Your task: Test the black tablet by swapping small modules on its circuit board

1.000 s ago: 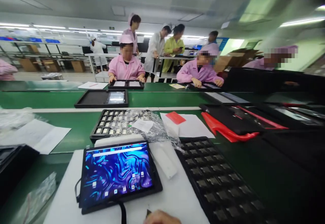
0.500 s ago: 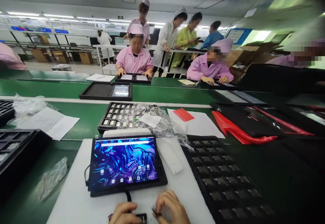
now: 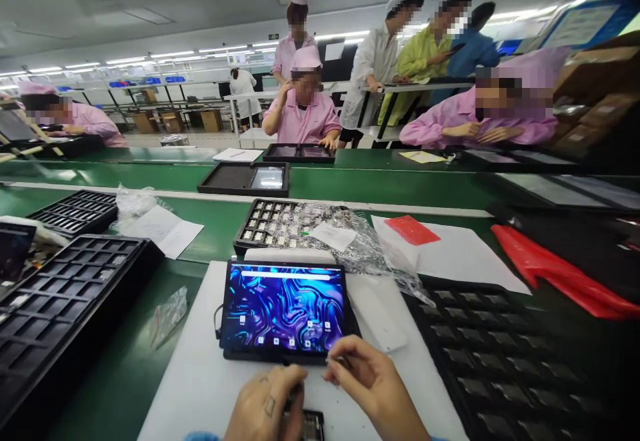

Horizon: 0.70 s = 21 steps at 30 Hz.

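Observation:
A lit tablet (image 3: 285, 308) with a blue and purple screen leans on a dark stand on the white mat (image 3: 190, 361). Below it, my left hand (image 3: 267, 401) has curled fingers over a small dark device (image 3: 313, 424) at the bottom edge; its fingertips are partly hidden, so its grip is unclear. My right hand (image 3: 367, 378) pinches something small and dark just under the tablet's lower right corner. A white block (image 3: 377, 314) lies right of the tablet.
Black compartment trays stand left (image 3: 65, 308) and right (image 3: 500, 354). Behind the tablet are a plastic-covered parts tray (image 3: 265, 221), papers and a red sheet (image 3: 413, 230). A small plastic bag (image 3: 169, 318) lies left. People sit and stand across the green bench.
The view has turned left, bringing more of the left trays in. Both hands have come further into view, my right hand raised toward the tablet's lower right corner.

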Available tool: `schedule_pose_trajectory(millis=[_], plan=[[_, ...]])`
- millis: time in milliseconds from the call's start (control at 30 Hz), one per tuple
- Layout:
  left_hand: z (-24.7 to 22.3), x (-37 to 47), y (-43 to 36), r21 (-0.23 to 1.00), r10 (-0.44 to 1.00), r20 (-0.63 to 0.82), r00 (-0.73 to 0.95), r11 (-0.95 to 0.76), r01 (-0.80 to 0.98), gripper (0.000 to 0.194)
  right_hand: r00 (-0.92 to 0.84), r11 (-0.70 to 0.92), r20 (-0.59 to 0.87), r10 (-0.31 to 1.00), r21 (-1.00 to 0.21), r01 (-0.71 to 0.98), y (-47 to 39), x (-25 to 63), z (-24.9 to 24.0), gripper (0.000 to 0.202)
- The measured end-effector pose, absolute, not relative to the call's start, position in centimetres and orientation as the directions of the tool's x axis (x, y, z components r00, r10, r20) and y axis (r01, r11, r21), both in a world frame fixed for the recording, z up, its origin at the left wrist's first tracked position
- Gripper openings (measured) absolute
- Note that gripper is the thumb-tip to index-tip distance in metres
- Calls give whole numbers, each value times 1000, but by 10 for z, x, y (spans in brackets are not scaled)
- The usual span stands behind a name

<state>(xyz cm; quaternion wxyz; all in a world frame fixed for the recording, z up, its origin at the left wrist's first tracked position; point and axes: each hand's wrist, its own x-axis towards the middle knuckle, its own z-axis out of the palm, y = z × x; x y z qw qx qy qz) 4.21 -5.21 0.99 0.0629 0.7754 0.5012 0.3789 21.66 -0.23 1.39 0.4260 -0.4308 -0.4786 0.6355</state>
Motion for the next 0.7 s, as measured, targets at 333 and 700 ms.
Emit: schedule_pose_trajectory(millis=[333, 700], plan=[[15, 40, -16, 986, 974, -166, 154, 168, -3, 32, -254, -121, -60, 965, -965, -234, -9, 219, -18, 17], [8, 64, -35, 865, 957, -289, 22, 271, -422, 58, -135, -301, -269, 954, -870, -391, -25, 206, -11, 32]])
